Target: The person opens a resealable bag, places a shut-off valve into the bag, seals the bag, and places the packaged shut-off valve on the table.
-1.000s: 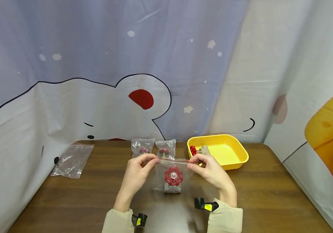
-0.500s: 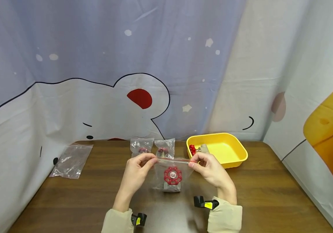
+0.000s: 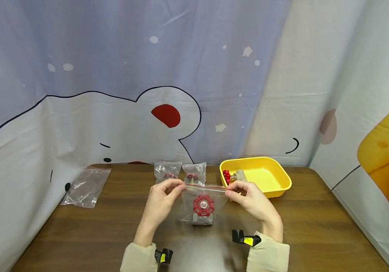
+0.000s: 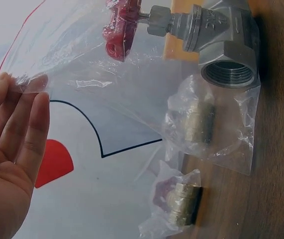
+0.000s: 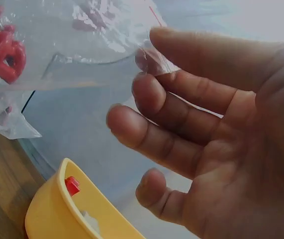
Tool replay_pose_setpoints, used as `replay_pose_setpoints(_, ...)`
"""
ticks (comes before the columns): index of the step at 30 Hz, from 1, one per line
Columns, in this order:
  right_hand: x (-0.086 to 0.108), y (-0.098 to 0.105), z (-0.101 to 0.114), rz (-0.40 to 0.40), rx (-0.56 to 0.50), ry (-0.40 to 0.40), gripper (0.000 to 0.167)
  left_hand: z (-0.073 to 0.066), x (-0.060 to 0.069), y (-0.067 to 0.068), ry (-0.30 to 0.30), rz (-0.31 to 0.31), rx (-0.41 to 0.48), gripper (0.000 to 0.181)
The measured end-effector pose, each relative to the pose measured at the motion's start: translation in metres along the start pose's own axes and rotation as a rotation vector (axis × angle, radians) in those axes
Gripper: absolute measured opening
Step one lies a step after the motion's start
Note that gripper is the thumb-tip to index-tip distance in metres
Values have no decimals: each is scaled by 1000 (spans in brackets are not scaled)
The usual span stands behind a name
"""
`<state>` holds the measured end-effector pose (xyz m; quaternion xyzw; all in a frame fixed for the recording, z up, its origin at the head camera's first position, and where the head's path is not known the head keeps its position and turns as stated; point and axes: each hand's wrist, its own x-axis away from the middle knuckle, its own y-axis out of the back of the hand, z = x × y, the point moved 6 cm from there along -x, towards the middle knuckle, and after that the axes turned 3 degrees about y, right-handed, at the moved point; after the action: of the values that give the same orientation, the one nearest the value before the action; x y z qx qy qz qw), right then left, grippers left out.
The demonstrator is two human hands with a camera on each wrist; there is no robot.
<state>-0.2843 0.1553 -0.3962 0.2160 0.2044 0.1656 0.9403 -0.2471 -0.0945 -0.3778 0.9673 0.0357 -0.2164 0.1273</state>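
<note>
A clear zip bag with a red seal line stands at the middle of the table. Inside it sits a gate valve with a grey metal body and a red handwheel. My left hand pinches the bag's top edge at the left end. At the right end, the thumb and index finger of my right hand pinch the same edge, its other fingers loosely bent. The seal runs stretched between both hands; whether it is fully pressed together I cannot tell.
Behind the bag stand two more bagged valves, one left and one right. A yellow tray at the back right holds a red-handled valve. A flat clear bag lies at the far left. A curtain hangs behind the table.
My right hand has shifted slightly to the right along the bag's top edge. The left hand keeps its pinch, and the bagged valve stays in place.
</note>
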Motion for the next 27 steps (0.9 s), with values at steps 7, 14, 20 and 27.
replay_pose_setpoints(7,-3,2,-2,-48,-18,55,6,0,-1,0,30,-15,12,5)
replay_pose_setpoints(14,-1,1,-7,-41,-55,63,5,2,0,-1,33,-6,7,5)
replay_pose_setpoints(20,-2,2,-8,-59,-58,22,8,5,-1,-1,32,-1,9,6)
replay_pose_setpoints(27,1,2,-9,-19,-152,-5,17,20,-4,-3,41,-8,19,5)
